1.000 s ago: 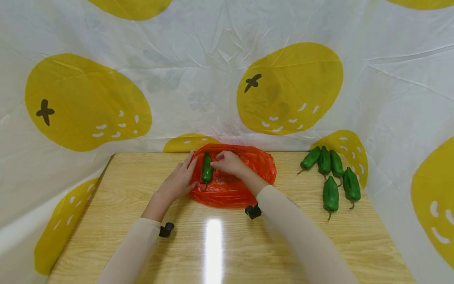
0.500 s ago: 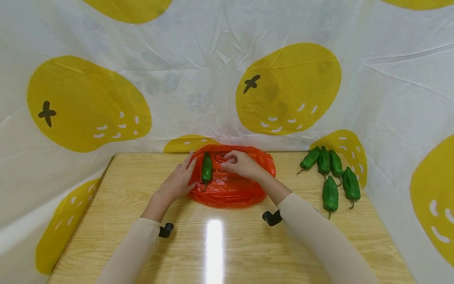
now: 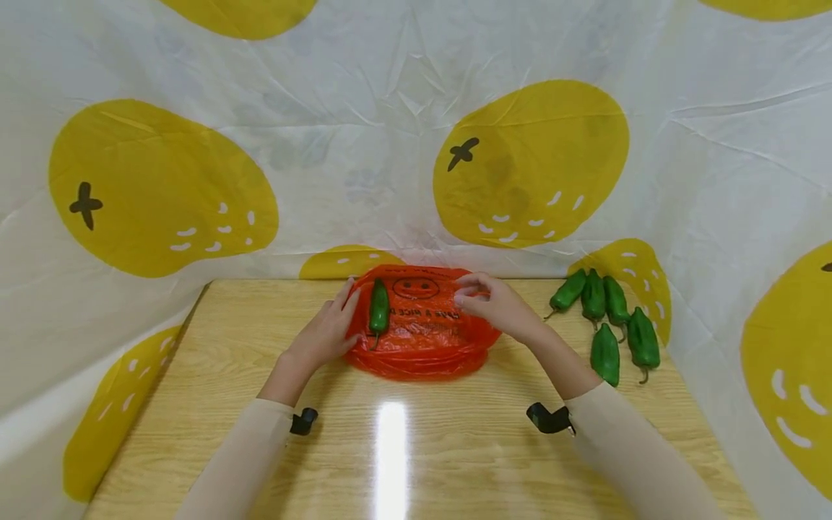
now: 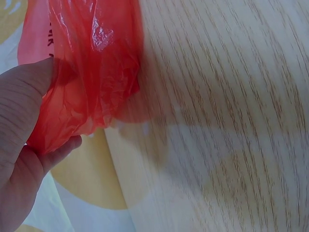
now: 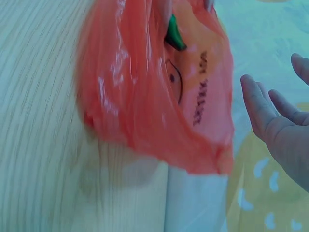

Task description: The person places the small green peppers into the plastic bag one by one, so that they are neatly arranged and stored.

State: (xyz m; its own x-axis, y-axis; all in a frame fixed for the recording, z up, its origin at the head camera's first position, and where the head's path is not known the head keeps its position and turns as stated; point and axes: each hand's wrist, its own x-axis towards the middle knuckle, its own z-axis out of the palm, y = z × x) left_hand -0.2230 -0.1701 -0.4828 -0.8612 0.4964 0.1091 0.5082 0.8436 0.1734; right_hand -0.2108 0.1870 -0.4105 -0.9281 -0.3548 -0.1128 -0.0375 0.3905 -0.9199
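A red plastic bag (image 3: pixel 419 354), printed with a smiling face and lettering, stands with its mouth spread at the back middle of the table. Inside, along its left side, lies one green pepper (image 3: pixel 380 307), its tip also showing in the right wrist view. My left hand (image 3: pixel 323 328) holds the bag's left edge, the thumb (image 4: pixel 29 82) on one side of the plastic and a finger (image 4: pixel 65 151) on the other. Over the bag's right part hovers my right hand (image 3: pixel 497 303), holding nothing, its fingers (image 5: pixel 260 104) loosely bent and apart.
Several green peppers (image 3: pixel 606 354) lie in a cluster on the right of the wooden table (image 3: pixel 312 462). A white cloth (image 3: pixel 351 159) with big yellow fruit shapes hangs behind the table and at both sides.
My right hand has drawn away from the pepper in the bag and moved right, its fingers loosening. The left hand has stayed at the bag's left edge.
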